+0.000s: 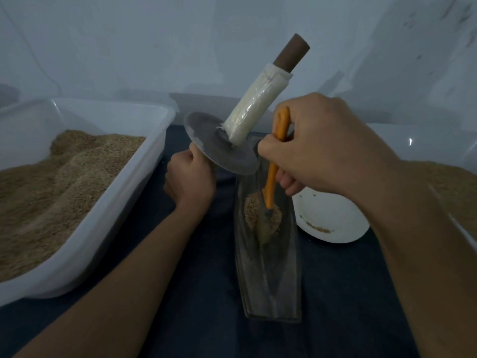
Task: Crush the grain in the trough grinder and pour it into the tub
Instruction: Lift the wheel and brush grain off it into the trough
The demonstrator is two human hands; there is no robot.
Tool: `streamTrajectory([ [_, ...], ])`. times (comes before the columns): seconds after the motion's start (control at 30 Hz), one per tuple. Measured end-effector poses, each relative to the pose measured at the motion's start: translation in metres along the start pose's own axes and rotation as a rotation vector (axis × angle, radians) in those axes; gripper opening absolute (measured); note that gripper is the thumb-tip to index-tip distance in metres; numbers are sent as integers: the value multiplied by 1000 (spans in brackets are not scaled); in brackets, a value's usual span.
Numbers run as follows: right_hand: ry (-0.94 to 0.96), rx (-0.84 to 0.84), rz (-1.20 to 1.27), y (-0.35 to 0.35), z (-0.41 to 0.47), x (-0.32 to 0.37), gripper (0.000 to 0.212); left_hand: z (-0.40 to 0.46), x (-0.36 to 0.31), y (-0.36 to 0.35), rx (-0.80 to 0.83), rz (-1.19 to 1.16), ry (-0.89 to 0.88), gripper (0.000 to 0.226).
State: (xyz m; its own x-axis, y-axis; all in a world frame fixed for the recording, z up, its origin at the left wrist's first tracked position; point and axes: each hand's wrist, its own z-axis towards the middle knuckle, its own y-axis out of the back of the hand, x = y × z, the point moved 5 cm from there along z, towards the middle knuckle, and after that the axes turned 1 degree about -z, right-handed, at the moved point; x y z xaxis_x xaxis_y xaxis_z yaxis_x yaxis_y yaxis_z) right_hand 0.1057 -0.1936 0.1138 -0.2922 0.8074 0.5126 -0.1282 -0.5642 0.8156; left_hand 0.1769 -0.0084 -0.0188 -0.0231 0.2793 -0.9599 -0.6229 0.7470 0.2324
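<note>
Now 2 hands: left grip [189, 174] round 1 grinder wheel [219, 143], right [317, 148] round 1 orange brush [273, 174].

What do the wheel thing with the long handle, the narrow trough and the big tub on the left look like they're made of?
The grinding wheel looks like dull grey metal, matte with a thin edge. Its handle seems brown wood, wrapped in glossy, wrinkled pale plastic. The trough appears to be scuffed metal with a faint sheen, though dim light leaves that open. The tub looks like smooth, slightly translucent white plastic.
</note>
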Motion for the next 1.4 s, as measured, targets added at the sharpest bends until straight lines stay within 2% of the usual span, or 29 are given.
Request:
streamTrajectory([
  [0.17, 14, 101, 28, -8, -6, 7, 21, -1, 0, 0, -2, -3, -4, 46],
  [0.5, 30, -34, 11, 9, 1, -2, 21, -1, -1, 1, 4, 24, -18, 50],
  [0.67, 13, 128, 62, -7, -1, -2, 20, -2, -2, 1, -1, 39, -33, 49],
  [0.93, 22, 43, 46, 4, 4, -11, 21, -1, -1, -1, 15, 49, -29, 45],
  [1.1, 38, 161, 53, -1, 2, -8, 22, -2, -3, 0, 10, 62, -26, 46],
  [1.27, 17, 52, 136, 28, 6, -18, 23, -6, -4, -1, 39, 62, -53, 46],
  [1.4, 0, 48, 180, 41, 1, -25, 26, -10, -4, 1, 17, 51, -64, 47],
])
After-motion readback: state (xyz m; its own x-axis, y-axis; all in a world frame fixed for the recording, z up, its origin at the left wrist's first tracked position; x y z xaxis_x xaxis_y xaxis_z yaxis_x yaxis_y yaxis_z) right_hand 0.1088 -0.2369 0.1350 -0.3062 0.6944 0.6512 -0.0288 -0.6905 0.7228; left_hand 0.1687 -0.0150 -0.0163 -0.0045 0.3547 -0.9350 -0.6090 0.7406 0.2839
